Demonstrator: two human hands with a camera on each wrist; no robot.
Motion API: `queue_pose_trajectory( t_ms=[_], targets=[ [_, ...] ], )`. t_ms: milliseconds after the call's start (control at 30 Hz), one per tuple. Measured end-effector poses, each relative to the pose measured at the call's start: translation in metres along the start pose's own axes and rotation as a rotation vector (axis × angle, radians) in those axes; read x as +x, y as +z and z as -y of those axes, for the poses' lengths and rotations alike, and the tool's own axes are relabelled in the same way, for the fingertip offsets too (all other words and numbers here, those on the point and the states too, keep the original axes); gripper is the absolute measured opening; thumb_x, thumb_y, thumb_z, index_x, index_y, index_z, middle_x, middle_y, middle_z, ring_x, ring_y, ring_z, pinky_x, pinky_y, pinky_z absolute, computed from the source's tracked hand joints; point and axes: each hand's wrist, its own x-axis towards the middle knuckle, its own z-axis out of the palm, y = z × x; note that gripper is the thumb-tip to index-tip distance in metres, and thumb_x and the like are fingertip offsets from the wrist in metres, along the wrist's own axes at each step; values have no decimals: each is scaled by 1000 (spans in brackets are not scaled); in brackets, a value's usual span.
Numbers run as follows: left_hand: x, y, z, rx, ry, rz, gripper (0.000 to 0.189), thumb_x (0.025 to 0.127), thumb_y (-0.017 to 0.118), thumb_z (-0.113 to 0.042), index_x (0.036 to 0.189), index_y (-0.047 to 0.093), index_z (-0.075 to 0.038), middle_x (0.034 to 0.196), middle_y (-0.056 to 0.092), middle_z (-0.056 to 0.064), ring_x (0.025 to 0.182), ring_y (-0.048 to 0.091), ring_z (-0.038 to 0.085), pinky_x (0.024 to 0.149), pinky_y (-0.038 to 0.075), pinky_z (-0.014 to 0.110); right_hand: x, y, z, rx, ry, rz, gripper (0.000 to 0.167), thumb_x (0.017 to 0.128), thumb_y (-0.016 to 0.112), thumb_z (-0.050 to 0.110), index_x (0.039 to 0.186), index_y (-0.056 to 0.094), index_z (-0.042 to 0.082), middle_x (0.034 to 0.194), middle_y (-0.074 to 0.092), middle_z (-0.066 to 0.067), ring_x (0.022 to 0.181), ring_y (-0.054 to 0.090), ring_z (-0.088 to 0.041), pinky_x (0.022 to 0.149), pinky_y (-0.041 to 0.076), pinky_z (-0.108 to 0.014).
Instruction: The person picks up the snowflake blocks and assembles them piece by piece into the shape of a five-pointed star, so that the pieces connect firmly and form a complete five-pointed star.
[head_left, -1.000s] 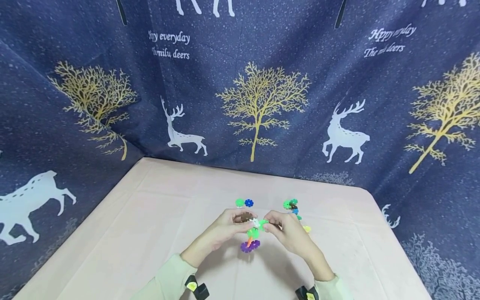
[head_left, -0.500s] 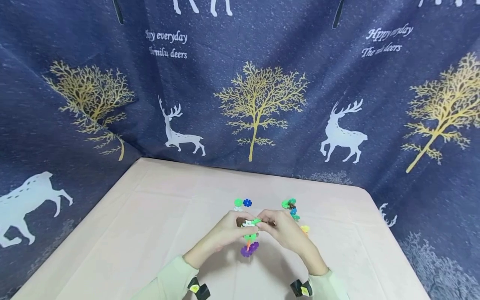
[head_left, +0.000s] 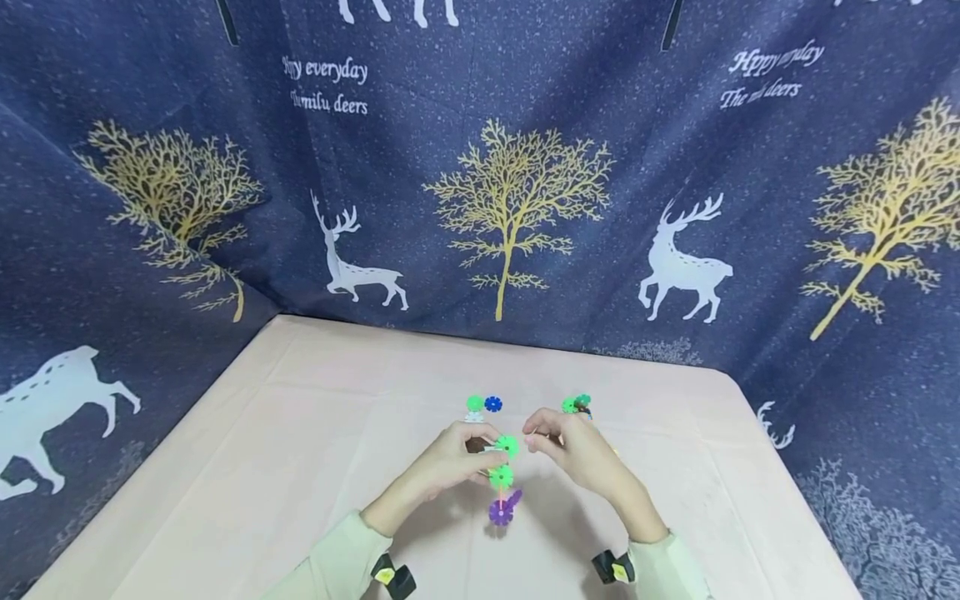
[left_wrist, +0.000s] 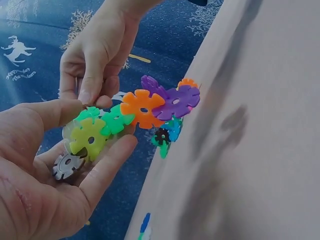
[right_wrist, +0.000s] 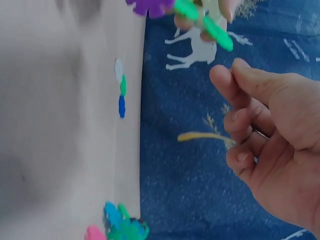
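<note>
Below “milu deers” lettering, the left hand grips linked discs (right hand apart, loosely curled).

Right wrist view: top edge crops the purple notched plastic disc; well below this disc, bottom edge crops a pink plastic piece. Head view: beyond the disc, bare right hand partly hides multicoloured notched-disc plastic cluster

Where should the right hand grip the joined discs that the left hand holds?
Probably pinch the joined discs by the lower rim of the camera-facing purple disc, from the right: that end juts clear of the left hand, and the right hand is on that side.
</note>
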Motion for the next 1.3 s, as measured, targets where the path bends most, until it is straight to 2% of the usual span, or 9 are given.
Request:
queue_pose_trajectory(
  t_ms=[200,367,600,800,933,1100,1300],
  targets=[
    [-1,-2,-2,22,-1,-14,22,91,73,-13,108,69,1,96,63,12,77,66,17,76,59,48,2,-9,-15,-68,87,-82,5,95,68,13,99,70,11,74,64,11,61,51,-4,56,46,-24],
    [-1,-4,-3,40,-12,-25,23,90,73,-13,108,69,0,96,61,13,78,64,16,77,59,49,1,-14,-30,-139,143,-114,6,93,70,12,99,70,12,70,58,12,57,45,-4,56,42,-25],
    [-2,-8,-5,34,-18,-2,24,90,73,-13,109,68,1,92,59,9,78,63,17,77,58,49,-3,-17,-48,-214,253,-124,9,91,72,11,100,72,9,81,67,7,64,51,-6,63,46,-29],
    [-8,-8,0,35,-21,15,23,91,73,-14,109,69,-1,90,58,9,76,64,18,74,60,44,-19,-17,-61,-327,320,-78,8,88,75,6,93,70,10,91,68,-1,80,64,-22,75,53,-43],
    [-11,-6,5,8,-27,21,22,91,73,-13,108,69,0,91,59,11,75,65,18,73,60,44,-32,-15,-71,-379,349,-28,10,87,75,7,89,66,10,86,62,0,81,63,-21,76,54,-44],
    [-11,-4,7,-6,-21,18,21,90,73,-12,107,69,1,89,58,11,74,64,18,72,60,46,-40,-17,-78,-328,368,-10,12,87,74,7,87,61,8,81,64,1,79,64,-21,76,55,-43],
    [-8,-2,6,11,-11,29,21,91,73,-14,108,69,-2,88,61,10,69,69,20,71,59,48,-47,-23,-76,-278,425,56,14,85,76,7,92,64,7,85,68,-1,84,66,-25,80,54,-46]
  ],
)
